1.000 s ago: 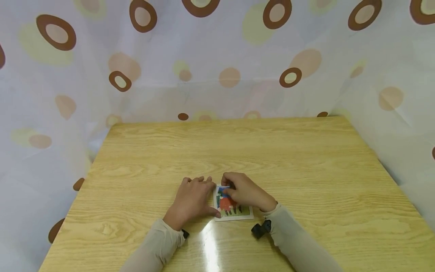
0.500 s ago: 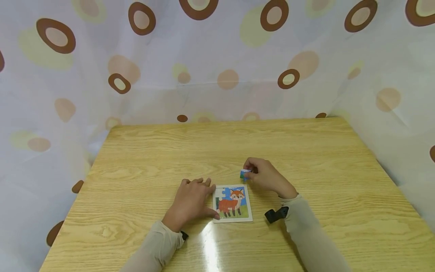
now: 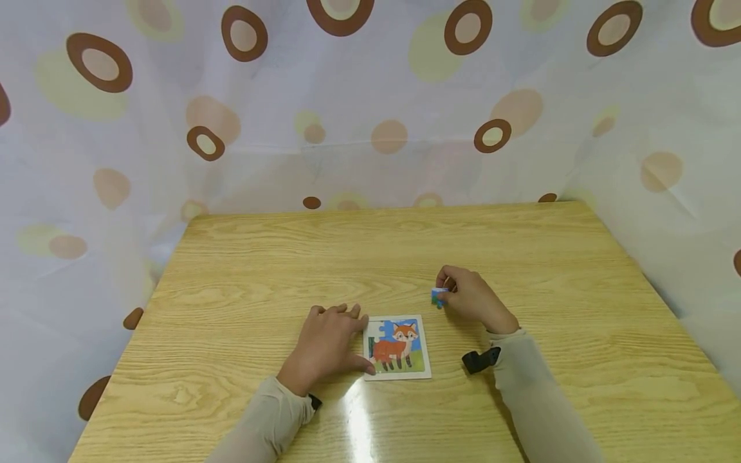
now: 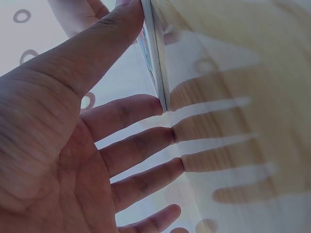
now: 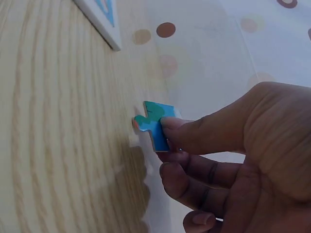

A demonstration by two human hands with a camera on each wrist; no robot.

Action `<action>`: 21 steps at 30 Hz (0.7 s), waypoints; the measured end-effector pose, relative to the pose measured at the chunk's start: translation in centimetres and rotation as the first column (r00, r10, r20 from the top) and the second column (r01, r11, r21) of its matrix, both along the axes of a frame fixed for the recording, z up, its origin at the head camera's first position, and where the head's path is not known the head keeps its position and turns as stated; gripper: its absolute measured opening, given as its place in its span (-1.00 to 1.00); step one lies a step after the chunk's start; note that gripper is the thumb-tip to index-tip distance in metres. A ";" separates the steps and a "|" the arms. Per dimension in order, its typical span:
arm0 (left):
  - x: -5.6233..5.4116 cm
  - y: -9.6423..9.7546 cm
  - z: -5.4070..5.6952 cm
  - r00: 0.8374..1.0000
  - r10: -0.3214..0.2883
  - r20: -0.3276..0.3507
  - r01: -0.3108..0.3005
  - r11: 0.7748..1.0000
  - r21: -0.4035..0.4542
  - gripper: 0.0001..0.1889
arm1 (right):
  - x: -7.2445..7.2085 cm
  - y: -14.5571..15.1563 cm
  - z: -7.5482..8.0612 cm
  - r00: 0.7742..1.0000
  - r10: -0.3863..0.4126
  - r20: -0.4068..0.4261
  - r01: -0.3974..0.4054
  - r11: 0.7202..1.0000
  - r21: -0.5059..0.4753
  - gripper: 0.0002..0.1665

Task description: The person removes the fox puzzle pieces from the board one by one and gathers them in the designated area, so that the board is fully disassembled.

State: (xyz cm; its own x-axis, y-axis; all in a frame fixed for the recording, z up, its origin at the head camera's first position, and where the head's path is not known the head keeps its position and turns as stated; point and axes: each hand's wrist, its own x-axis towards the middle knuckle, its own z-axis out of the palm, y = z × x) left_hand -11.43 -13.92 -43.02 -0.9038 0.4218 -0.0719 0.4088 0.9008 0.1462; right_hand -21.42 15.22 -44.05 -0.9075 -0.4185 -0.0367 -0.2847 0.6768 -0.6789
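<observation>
A square fox puzzle (image 3: 399, 347) in a white frame lies on the table, with a bare white gap at its upper left. My left hand (image 3: 327, 347) rests at the frame's left side, thumb at the near corner and index finger at the far one. In the left wrist view, the fingers (image 4: 131, 150) are spread and nearly straight, their tips on the table against the frame's edge (image 4: 158, 63). To the right of the puzzle, my right hand (image 3: 471, 299) pinches a blue and green puzzle piece (image 5: 158, 121) between thumb and fingers, its knob pointing toward the table.
The wooden table (image 3: 278, 257) stretches out around the puzzle on every side. Behind it and at both sides hangs a white sheet (image 3: 347, 83) with brown and beige spots. A black wrist camera (image 3: 480, 361) sticks out from the right sleeve.
My right hand has lifted the piece off the puzzle's upper left, uncovering the gap, and carried it to the right past the frame. The left hand has stayed at the frame.
</observation>
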 end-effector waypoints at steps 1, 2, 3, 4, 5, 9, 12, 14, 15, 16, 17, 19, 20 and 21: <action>0.0 0.0 0.0 1.000 0.000 0.001 0.000 1.000 0.000 -0.04 | 0.0 0.0 -0.1 1.000 -0.004 -0.007 0.004 1.000 0.006 -0.87; 0.0 0.0 0.0 1.000 0.000 0.002 0.000 1.000 0.001 -0.04 | 0.0 0.0 -0.2 1.000 -0.010 -0.013 0.010 1.000 0.010 -0.88; 0.0 0.0 0.0 1.000 0.000 0.002 0.000 1.000 0.000 -0.04 | -0.1 -0.1 -0.3 1.000 -0.014 -0.018 0.014 1.000 0.016 -0.89; 0.0 -0.1 0.0 1.000 0.001 0.003 -0.001 1.000 -0.001 -0.04 | -0.1 -0.1 -0.4 1.000 -0.018 -0.024 0.019 1.000 0.025 -0.90; 0.0 -0.1 0.0 1.000 0.001 0.003 -0.001 1.000 -0.003 -0.04 | -0.1 -0.2 -0.4 0.999 -0.021 -0.030 0.022 0.999 0.033 -0.91; 0.0 -0.1 0.0 1.000 0.000 0.002 0.000 1.000 -0.002 -0.04 | 0.0 -0.3 -0.7 0.998 -0.035 -0.055 0.038 0.997 0.062 -0.94; -0.1 0.0 0.0 1.000 -0.001 0.001 0.001 1.000 -0.001 -0.04 | 0.1 -0.4 -0.7 0.996 -0.051 -0.070 0.056 0.995 0.079 -0.95; -0.1 0.0 0.0 1.000 -0.001 -0.001 0.001 1.000 -0.002 -0.04 | 0.1 -0.4 -0.7 0.996 -0.061 -0.066 0.066 0.994 0.081 -0.95; -0.1 0.0 0.1 1.000 -0.001 -0.002 0.001 1.000 -0.004 -0.04 | 0.2 -0.5 -0.6 0.996 -0.064 -0.064 0.069 0.994 0.082 -0.96; -0.1 0.0 0.1 1.000 -0.001 -0.003 0.001 1.000 -0.006 -0.04 | 0.2 -0.5 -0.6 0.996 -0.067 -0.061 0.071 0.994 0.079 -0.96; -0.1 0.0 0.1 1.000 -0.002 -0.004 0.002 1.000 -0.006 -0.04 | 0.2 -0.5 -0.6 0.996 -0.069 -0.058 0.073 0.994 0.077 -0.95; -0.1 0.0 0.2 1.000 -0.001 -0.005 0.001 1.000 -0.004 -0.04 | 0.2 -0.6 -0.5 0.996 -0.067 -0.055 0.071 0.995 0.071 -0.95; -0.1 0.0 0.2 1.000 0.000 -0.004 0.000 1.000 -0.003 -0.04 | 0.2 -0.6 -0.5 0.996 -0.067 -0.058 0.071 0.995 0.070 -0.95; -0.1 0.0 0.2 1.000 0.001 -0.003 -0.001 1.000 -0.002 -0.04 | 0.2 -0.7 -0.4 0.996 -0.067 -0.065 0.071 0.995 0.069 -0.95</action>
State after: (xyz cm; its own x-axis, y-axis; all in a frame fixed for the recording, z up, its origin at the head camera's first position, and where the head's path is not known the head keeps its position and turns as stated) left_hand -11.52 -13.96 -42.81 -0.9045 0.4208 -0.0700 0.4083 0.9015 0.1435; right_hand -21.27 14.53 -44.47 -0.9356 -0.3531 -0.0067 -0.2759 0.7425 -0.6103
